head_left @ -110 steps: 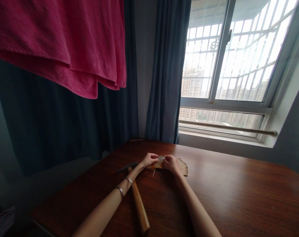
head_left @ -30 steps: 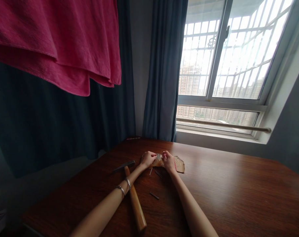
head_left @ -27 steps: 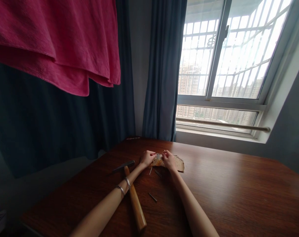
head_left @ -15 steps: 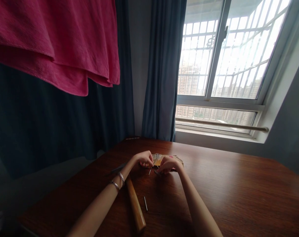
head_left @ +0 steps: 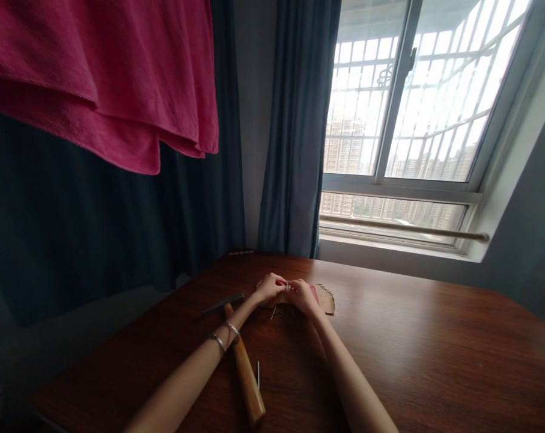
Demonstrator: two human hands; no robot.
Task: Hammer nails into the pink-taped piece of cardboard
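Note:
My left hand (head_left: 273,288) reaches over a patterned tan board, its thumb and fingers closed in a pinch. Opposite it, my right hand (head_left: 301,296) pinches too, and the fingertips of both almost meet around small silvery nails (head_left: 288,287). The fingers partly cover these, so how many each hand grips is unclear. To the right shows the board (head_left: 327,299), with red and yellowish dotted patches and a ragged edge; the hands hide its middle. Several loose thin nails (head_left: 274,313) lie just in front of it.
A hammer's wooden handle (head_left: 247,382) lies below my left forearm, with its dark head (head_left: 222,305) farther away. Beside the handle rests a metal rod (head_left: 258,375). The brown table (head_left: 411,349) meets a curtain (head_left: 294,150) and window behind. A pink towel (head_left: 119,78) hangs upper left.
Both hands have risen from the board's near edge to the nails on it and come together there. The metal rod has rolled left against the hammer handle.

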